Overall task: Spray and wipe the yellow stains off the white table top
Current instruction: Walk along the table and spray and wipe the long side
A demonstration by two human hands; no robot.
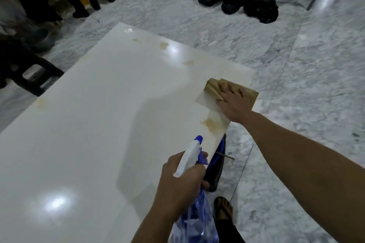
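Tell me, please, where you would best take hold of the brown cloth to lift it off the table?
Probably by the far left corner of the cloth, coming from above on the table side. That part lies bare, while the right hand presses flat on the middle and the right edge hangs over the edge of the table. The left hand holds the spray bottle.

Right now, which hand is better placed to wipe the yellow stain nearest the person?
Right. The right hand already presses the cloth flat on the table top, just beyond that yellow stain. The left hand is busy gripping the spray bottle.
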